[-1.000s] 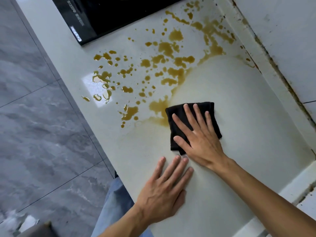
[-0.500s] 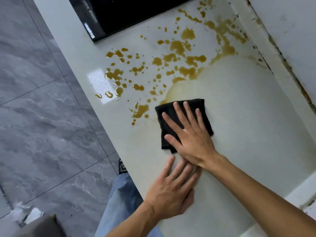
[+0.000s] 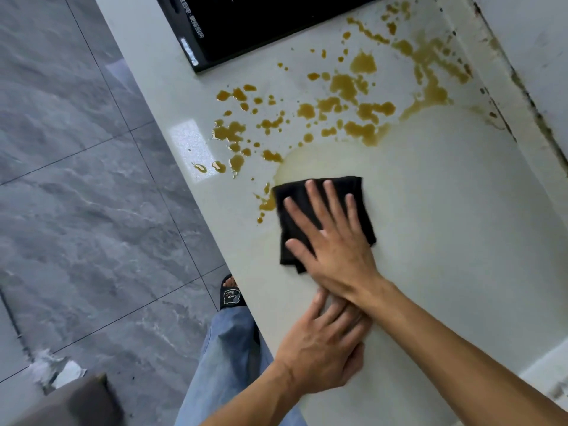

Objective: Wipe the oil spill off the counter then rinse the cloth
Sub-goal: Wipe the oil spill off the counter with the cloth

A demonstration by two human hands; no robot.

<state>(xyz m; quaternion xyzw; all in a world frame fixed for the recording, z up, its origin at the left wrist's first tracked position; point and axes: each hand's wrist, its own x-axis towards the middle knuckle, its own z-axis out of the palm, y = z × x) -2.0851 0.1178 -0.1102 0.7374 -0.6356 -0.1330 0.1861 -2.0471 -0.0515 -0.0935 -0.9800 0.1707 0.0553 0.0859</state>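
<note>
Flat: right hand (image 3: 335, 241) on cloth (image 3: 292, 207)

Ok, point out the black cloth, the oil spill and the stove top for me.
black cloth (image 3: 293, 196): head view, on its bare upper left corner.
oil spill (image 3: 344, 84): head view, on a large brown puddle.
stove top (image 3: 261, 23): head view, on its black glass surface.

The right hand (image 3: 335, 241) presses flat, fingers straight and spread, on a folded black cloth (image 3: 322, 192) on the pale counter (image 3: 445, 226). Brown oil (image 3: 344, 84) lies in drops and pools beyond the cloth, up to a black hob (image 3: 261, 23). The left hand (image 3: 319, 348) rests flat on the counter, fingertips under the right wrist.
</note>
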